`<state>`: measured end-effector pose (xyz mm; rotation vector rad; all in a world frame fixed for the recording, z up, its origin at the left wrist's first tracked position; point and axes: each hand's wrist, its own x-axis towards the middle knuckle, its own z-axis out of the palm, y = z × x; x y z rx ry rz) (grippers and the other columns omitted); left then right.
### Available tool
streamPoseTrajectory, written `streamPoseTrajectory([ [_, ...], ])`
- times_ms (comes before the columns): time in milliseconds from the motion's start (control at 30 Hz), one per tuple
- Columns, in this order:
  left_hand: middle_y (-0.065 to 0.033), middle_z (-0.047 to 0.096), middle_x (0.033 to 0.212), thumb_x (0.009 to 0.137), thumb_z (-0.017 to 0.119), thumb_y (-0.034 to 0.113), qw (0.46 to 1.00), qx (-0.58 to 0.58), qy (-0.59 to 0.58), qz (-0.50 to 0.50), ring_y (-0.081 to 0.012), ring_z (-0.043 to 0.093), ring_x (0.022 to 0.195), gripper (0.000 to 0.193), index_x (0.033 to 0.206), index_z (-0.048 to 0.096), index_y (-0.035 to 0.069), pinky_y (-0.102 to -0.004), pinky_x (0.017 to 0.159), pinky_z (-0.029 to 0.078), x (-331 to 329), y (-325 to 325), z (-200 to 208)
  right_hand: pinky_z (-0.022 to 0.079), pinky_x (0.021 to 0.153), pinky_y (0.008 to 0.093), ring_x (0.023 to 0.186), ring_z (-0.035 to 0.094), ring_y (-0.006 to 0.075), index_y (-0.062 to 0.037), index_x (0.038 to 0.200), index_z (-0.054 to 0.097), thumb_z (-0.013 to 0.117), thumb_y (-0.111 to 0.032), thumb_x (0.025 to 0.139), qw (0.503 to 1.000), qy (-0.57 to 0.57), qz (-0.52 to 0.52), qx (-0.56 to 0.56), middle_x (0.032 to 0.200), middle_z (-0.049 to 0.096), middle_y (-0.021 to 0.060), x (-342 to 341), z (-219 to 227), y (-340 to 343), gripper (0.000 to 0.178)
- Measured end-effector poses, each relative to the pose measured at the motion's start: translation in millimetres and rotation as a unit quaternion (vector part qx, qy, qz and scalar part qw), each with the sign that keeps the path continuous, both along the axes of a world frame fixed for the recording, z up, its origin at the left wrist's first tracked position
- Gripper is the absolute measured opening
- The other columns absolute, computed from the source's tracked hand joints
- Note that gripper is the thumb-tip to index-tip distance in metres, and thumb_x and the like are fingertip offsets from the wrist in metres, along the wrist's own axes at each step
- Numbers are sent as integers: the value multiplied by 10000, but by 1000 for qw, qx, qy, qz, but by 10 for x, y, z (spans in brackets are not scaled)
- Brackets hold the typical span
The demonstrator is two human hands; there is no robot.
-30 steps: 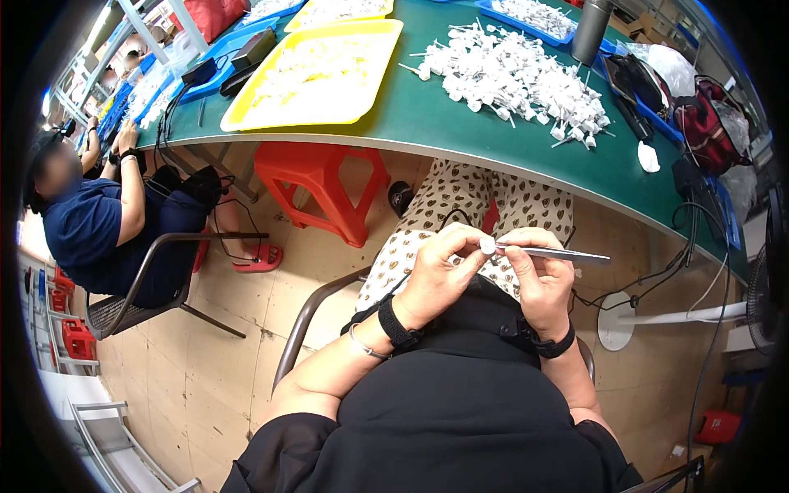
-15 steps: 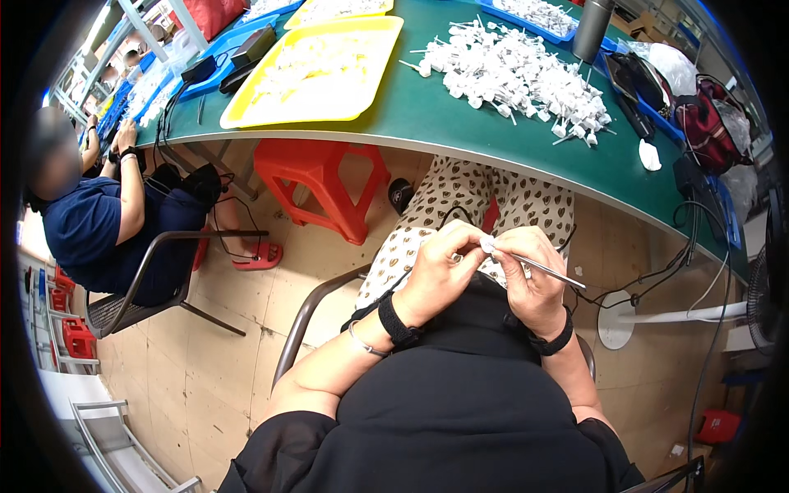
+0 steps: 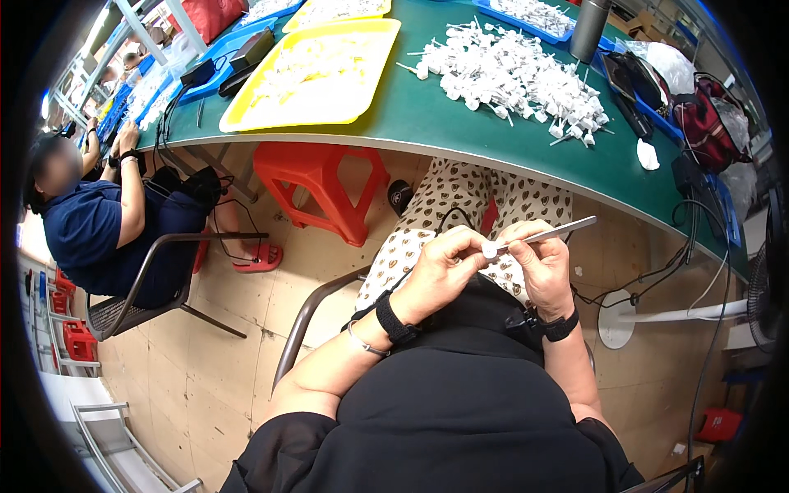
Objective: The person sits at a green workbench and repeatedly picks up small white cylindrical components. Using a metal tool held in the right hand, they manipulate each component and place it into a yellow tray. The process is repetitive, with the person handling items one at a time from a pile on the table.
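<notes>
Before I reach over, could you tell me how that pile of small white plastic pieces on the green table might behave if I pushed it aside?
The pile of white pieces lies loose, so it would probably scatter rather than slide together. Each piece looks small and thin-stemmed, likely very light. Some lie near the green table edge and might drop off.

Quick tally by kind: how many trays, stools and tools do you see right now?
Yellow trays: 2, the near one and a far one
Red plastic stool: 1
Thin metal tool in the right hand, tip at the small white part in the left hand: 1
Total: 4
</notes>
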<state>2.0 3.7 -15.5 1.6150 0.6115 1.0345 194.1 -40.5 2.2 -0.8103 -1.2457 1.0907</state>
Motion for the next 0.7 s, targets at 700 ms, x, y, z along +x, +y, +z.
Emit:
streamPoseTrajectory([
  [700, -58, 689, 981, 928, 695, -49, 998, 60, 22, 28, -140, 693, 891, 105, 1020, 694, 2, -272, 783, 578, 2, 9, -24, 542, 787, 260, 870, 672, 130, 15, 1032, 685, 677, -13, 978, 993, -66, -99, -14, 953, 707, 60, -167, 142, -72, 61],
])
